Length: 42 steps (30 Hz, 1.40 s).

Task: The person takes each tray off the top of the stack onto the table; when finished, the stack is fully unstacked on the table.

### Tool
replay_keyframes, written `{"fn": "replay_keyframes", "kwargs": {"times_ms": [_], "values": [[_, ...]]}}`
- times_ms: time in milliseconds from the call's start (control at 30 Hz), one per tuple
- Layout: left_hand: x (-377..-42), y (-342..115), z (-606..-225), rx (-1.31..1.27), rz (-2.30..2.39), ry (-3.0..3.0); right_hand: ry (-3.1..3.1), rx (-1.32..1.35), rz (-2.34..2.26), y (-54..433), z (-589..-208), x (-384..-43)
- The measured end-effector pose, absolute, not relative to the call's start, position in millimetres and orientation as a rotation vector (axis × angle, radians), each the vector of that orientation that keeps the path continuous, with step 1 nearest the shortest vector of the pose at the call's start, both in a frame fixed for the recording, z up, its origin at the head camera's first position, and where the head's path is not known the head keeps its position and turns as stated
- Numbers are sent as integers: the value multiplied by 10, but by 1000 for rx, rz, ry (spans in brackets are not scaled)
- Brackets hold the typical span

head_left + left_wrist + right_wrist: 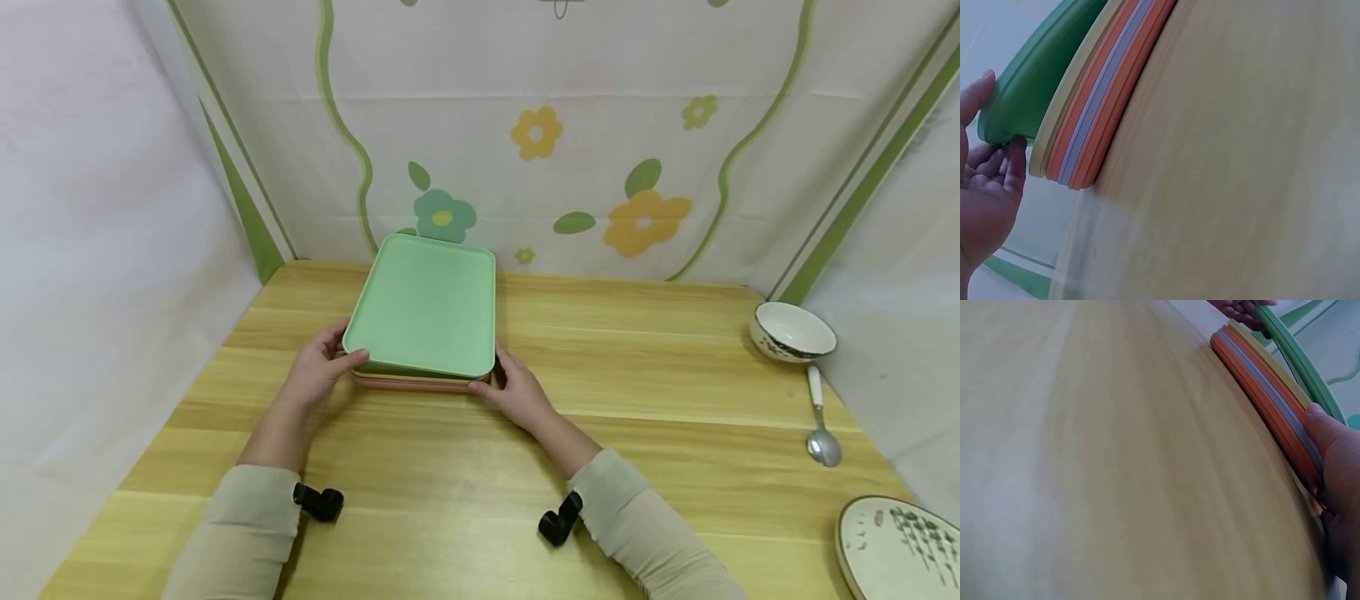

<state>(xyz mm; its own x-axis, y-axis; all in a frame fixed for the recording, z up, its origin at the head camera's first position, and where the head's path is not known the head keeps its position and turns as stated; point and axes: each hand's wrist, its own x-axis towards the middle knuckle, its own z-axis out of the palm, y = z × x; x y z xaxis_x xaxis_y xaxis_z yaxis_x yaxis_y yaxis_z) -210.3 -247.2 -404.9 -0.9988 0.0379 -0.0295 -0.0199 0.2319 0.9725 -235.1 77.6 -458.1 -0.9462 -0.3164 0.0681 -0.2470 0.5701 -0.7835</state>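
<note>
A light green rectangular tray (427,308) lies on top of a stack of trays (416,385), its near left corner raised. My left hand (313,371) pinches that corner, thumb on the rim and fingers beneath. In the left wrist view, a gap shows between the green tray (1019,103) and the yellow tray (1054,119) below it. Orange and purple trays (1079,134) make up the lower layers. My right hand (522,396) grips the stack's near right corner. Its thumb (1322,422) presses the front edges; the other fingers are partly hidden.
A patterned white bowl (795,330) sits at the table's right side. Below it lies a spoon (822,442) with a white handle. A decorated oval plate (900,546) is at the lower right. A flowered curtain (465,133) hangs behind the wooden table (450,492).
</note>
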Motion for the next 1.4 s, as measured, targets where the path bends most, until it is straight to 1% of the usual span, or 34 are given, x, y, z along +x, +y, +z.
{"fn": "replay_keyframes", "kwargs": {"times_ms": [200,533,833,967,1233,1400], "values": [[-2105,-2460,-4053,19,2010,2324,2714,-458,-1328,781,-4593,-2342],[-2080,-2394,-4117,25,2470,1827,2728,-504,-1329,781,-4592,-2340],[-2027,-2418,-4095,-84,2658,1584,2747,-512,-1315,780,-4603,-2331],[-1961,-2540,-4068,-3,2747,1500,2746,-510,-1318,783,-4593,-2326],[-1809,-2933,-4027,304,2944,1274,2747,-477,-1301,783,-4588,-2326],[-1664,-3238,-4004,373,3050,1166,2733,-462,-1303,785,-4597,-2321]]}}
